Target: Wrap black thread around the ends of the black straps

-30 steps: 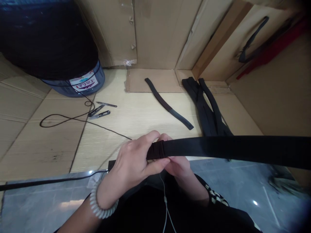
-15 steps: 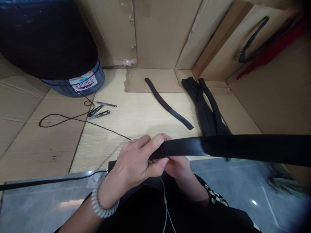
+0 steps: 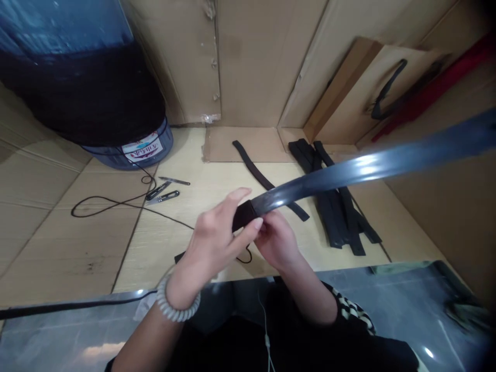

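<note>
My left hand (image 3: 209, 243) grips the dark wrapped end (image 3: 244, 216) of a long, glossy black strap (image 3: 372, 168) between thumb and fingers. The strap rises from there toward the right edge of the view. My right hand (image 3: 277, 240) sits just below, its fingers closed against the same end and partly hidden. Beyond my hands, a separate black strap with a brown section (image 3: 263, 181) lies on the board. Further right is a pile of black straps (image 3: 335, 206). Neither hand touches these.
Two pairs of thread snips (image 3: 163, 195) and a thin blade (image 3: 174, 181) lie on the board at left, beside a looped black cord (image 3: 112, 204). A large black and blue bag (image 3: 85, 88) stands at back left. Cardboard walls (image 3: 248, 67) rise behind. A tiled floor (image 3: 403, 305) lies below the board's edge.
The strap's free end has swung from nearly level to slanting up and right. My hands have moved slightly up and away from me, and the view has tilted.
</note>
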Demonstrator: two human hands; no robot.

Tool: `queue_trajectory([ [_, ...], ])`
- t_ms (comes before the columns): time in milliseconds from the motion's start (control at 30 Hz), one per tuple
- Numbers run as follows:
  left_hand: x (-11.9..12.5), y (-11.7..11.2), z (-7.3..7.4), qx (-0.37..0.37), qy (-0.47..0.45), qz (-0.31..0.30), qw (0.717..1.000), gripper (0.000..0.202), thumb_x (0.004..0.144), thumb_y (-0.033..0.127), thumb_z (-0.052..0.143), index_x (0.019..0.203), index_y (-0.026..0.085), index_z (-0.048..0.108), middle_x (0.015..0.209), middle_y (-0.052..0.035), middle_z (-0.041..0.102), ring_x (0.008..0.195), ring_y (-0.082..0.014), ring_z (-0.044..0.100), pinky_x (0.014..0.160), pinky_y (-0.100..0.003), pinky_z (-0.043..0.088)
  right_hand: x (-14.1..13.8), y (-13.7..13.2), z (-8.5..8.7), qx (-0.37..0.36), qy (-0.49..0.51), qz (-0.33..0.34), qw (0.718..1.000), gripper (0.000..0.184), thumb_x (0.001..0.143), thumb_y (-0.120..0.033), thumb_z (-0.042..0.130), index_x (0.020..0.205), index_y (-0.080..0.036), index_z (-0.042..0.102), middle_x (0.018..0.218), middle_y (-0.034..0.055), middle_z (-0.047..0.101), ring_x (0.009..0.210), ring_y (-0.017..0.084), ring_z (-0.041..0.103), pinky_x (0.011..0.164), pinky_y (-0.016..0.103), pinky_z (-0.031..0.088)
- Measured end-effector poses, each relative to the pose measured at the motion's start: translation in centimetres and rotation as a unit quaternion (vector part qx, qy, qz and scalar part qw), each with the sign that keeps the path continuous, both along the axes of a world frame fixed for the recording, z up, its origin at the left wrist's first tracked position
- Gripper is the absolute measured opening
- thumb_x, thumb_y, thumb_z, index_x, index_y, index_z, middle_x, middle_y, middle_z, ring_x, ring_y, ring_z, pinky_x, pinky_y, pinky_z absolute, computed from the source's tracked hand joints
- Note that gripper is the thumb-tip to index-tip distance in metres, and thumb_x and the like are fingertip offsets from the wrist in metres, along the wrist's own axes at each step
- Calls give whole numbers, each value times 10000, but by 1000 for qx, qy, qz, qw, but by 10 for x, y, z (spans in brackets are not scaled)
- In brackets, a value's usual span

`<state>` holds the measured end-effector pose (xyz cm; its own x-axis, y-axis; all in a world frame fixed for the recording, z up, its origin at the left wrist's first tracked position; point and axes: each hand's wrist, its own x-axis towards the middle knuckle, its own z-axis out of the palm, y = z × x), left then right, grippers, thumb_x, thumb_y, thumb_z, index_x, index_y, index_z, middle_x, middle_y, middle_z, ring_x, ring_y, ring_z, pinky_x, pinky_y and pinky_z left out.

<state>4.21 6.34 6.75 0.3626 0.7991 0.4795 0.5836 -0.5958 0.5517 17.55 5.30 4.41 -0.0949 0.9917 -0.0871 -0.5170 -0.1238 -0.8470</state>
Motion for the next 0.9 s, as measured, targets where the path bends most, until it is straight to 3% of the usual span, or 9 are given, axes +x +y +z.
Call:
queue_trajectory([
  [100,3,27,9,-15,-57,1,998,447,890,422,553,1263,178,517,1108,-64,681,896,-144,672,793,-248,538,1,30,14,37,-4,-6,999,340,694,-328,597,609,-187,299,522,-71,160,460,51,145,423,182,177],
  [167,6,47,16,-9,-98,1,995,378,882,405,577,1194,191,582,1100,-48,686,950,-149,662,864,-255,519,1,50,25,66,-7,-6,998,282,713,-337,585,675,-191,348,539,-80,157,464,48,122,429,179,143],
  [300,13,83,32,53,-182,27,981,332,867,386,605,1132,187,628,1082,-52,693,992,-163,655,915,-274,504,-5,88,46,130,-15,-13,991,280,730,-402,575,862,-195,441,582,-84,159,480,53,78,428,182,94],
  [400,14,105,39,86,-208,29,974,376,851,379,630,1174,188,614,1154,-68,673,1036,-173,646,936,-291,502,-9,113,54,174,-31,-29,984,277,751,-419,556,856,-196,430,598,-77,155,488,57,77,427,187,85],
  [533,4,128,40,117,-201,44,972,358,825,361,663,1138,187,643,1119,-68,686,1021,-179,649,920,-294,505,-9,139,49,230,-80,-30,970,255,808,-423,536,789,-185,444,600,-63,181,491,62,122,434,199,105],
  [667,-7,144,33,109,-165,63,978,282,831,353,658,1057,185,665,1028,-49,707,947,-167,658,876,-287,510,-6,158,36,277,-144,-14,950,265,845,-418,568,798,-160,528,601,-50,247,519,67,194,466,212,152],
  [767,-13,152,29,100,-148,80,981,319,837,379,648,1092,187,662,1029,-51,699,936,-162,649,866,-291,512,-4,167,33,287,-182,-21,940,335,884,-450,551,743,-149,515,598,-43,292,535,67,230,491,220,184],
  [900,-21,164,27,43,-123,55,990,385,855,401,621,1191,215,638,902,-38,662,751,-126,623,690,-254,516,-1,173,37,276,-222,-56,934,386,907,-451,539,681,-150,455,585,-44,299,542,67,245,506,221,210],
])
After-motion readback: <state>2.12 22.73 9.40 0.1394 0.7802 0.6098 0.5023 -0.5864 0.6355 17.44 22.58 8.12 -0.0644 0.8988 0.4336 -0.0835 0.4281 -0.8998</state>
